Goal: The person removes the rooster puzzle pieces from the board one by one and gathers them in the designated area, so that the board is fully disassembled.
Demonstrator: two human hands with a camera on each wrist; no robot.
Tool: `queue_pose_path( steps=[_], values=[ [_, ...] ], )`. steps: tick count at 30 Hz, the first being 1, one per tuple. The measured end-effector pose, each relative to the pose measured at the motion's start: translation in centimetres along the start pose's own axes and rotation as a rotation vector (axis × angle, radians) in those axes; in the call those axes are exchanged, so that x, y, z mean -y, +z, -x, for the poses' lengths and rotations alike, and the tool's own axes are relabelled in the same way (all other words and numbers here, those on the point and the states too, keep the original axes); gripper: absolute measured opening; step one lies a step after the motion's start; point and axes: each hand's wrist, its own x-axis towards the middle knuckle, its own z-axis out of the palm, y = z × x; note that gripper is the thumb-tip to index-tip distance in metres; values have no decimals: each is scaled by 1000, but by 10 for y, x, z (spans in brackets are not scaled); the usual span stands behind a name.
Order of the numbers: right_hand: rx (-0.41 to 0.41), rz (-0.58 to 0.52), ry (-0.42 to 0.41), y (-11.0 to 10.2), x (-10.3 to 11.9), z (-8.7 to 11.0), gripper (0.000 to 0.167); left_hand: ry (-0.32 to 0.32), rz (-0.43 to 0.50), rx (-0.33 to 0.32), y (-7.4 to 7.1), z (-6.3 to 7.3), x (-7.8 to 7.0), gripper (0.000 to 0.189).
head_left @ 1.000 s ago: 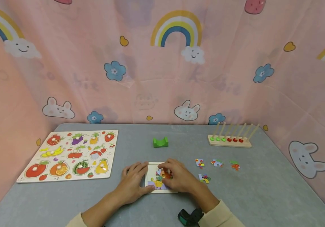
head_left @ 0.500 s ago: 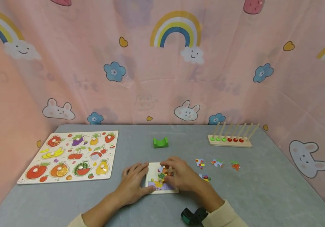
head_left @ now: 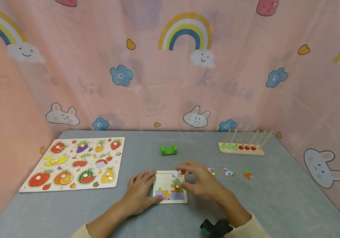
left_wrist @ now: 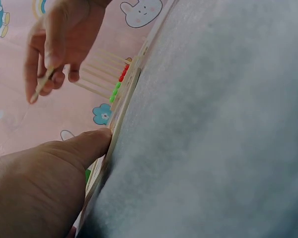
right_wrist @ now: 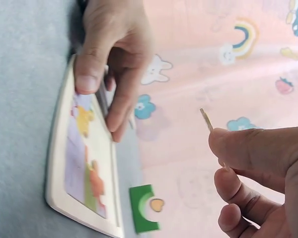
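Observation:
In the head view, a small wooden jigsaw tray (head_left: 161,180) lies at the table's front middle, with purple and yellow pieces (head_left: 170,195) along its near side. My left hand (head_left: 140,190) holds the tray's left side, thumb at the near edge and fingers at the far edge. Above the tray's right part, my right hand (head_left: 204,181) pinches a colourful jigsaw piece (head_left: 176,181) between thumb and fingers. The held piece (right_wrist: 205,119) appears edge-on and off the tray in the right wrist view. Its underside and part of the tray's right side are hidden in the head view.
Loose jigsaw pieces (head_left: 227,172) lie right of the tray, partly hidden by my right hand. A fruit peg board (head_left: 119,165) stands left, a green curved block (head_left: 169,150) behind the tray, and a bead rack with pegs (head_left: 241,151) at the back right.
My right hand has moved to the right across the tray with the pinched jigsaw piece. It now covers one loose piece on the table. My left hand stays on the tray.

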Motion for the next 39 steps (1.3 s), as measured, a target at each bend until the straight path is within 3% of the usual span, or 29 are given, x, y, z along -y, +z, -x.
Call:
queue_pose_path(
  steps=[17,28,39],
  values=[
    [-83,33,-120,-33,6,22,46,4,4,3,-1,0,-1,72],
    [-87,40,-71,-61,2,44,47,-3,1,9,-2,0,-2,72],
    [-112,61,-79,-76,-10,62,51,-2,7,9,-1,0,-2,72]
  ],
)
